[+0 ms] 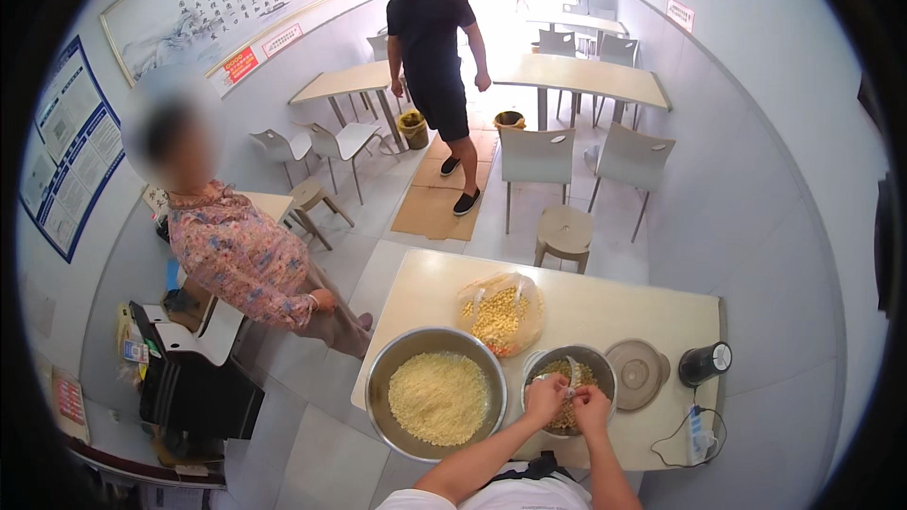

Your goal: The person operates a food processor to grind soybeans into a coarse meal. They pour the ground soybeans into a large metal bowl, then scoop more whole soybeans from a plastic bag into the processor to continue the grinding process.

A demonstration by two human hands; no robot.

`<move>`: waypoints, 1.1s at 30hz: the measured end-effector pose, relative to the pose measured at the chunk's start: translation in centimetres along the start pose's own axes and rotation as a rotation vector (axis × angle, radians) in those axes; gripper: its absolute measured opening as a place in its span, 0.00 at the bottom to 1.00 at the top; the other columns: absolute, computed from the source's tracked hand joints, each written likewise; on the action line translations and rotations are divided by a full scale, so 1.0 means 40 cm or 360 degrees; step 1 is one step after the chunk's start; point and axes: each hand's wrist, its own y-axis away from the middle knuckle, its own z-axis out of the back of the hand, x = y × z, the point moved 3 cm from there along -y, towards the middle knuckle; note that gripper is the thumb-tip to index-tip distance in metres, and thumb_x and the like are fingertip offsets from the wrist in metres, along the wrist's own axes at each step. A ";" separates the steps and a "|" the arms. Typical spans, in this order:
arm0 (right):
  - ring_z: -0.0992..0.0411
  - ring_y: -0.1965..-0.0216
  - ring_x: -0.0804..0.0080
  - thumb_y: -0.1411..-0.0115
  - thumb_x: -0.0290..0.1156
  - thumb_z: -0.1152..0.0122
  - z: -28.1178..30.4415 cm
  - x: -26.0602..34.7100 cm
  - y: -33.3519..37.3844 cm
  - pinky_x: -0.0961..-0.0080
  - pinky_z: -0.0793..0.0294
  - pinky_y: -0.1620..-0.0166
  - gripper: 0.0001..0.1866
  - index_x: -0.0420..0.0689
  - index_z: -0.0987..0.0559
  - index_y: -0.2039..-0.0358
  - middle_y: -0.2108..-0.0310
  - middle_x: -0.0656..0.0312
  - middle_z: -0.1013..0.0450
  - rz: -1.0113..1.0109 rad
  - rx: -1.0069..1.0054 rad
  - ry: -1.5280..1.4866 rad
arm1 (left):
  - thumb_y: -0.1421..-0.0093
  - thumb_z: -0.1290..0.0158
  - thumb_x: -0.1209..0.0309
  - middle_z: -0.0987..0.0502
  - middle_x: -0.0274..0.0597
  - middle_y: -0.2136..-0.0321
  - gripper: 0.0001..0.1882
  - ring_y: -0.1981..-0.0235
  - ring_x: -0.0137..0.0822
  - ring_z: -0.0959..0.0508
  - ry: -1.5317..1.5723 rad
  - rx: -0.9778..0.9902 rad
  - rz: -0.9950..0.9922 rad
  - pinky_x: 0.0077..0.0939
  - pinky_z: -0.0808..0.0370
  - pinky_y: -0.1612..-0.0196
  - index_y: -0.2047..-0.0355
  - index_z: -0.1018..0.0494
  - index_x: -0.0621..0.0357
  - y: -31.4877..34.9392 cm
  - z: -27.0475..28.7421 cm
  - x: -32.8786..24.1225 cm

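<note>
head view: hands over the small bowl

left hand point(545, 398) and right hand point(592, 407) pinch a small pale piece together above a round steel bowl point(540, 368) of yellowish kernels; left of them a wide steel basin point(389, 370) of fine yellow grains; beyond, a lumpy clear bag point(501, 312).

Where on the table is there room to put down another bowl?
The far right of the table, behind the round lid and the black cylinder, is bare. So is the far left corner beside the bag of corn kernels. The near edge is crowded: big metal bowl, small bowl, both hands.
</note>
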 end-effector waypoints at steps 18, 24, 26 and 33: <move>0.25 0.71 0.76 0.44 0.15 0.47 0.052 0.092 0.033 0.80 0.26 0.64 0.08 0.38 0.20 0.67 0.72 0.61 0.22 0.0113 -0.0208 -0.0163 | 0.43 0.58 0.87 0.20 0.52 0.58 0.18 0.52 0.46 0.21 0.0472 0.0058 -0.0129 0.35 0.26 0.47 0.54 0.26 0.64 0.020 0.046 -0.038; 0.25 0.68 0.77 0.40 0.13 0.50 -0.008 0.306 -0.033 0.81 0.24 0.62 0.08 0.36 0.21 0.67 0.70 0.60 0.23 0.0370 -0.0067 -0.0664 | 0.39 0.60 0.86 0.20 0.39 0.70 0.13 0.66 0.30 0.21 0.0853 -0.0577 0.0341 0.24 0.24 0.58 0.64 0.24 0.65 -0.169 0.204 0.078; 0.23 0.66 0.76 0.40 0.13 0.51 -0.093 0.392 -0.101 0.79 0.22 0.60 0.09 0.34 0.21 0.66 0.69 0.60 0.22 0.0338 0.0198 -0.0696 | 0.40 0.58 0.85 0.19 0.44 0.70 0.13 0.66 0.35 0.20 0.1051 -0.0611 0.0511 0.28 0.24 0.58 0.64 0.23 0.64 -0.280 0.235 0.181; 0.24 0.56 0.50 0.47 0.23 0.45 -0.555 0.359 -0.394 0.59 0.25 0.49 0.18 0.37 0.21 0.54 0.59 0.44 0.23 0.0356 0.0520 0.0323 | 0.42 0.48 0.72 0.22 0.58 0.55 0.13 0.53 0.55 0.22 -0.0505 -0.0208 0.0483 0.44 0.25 0.52 0.57 0.23 0.61 -0.546 0.282 0.446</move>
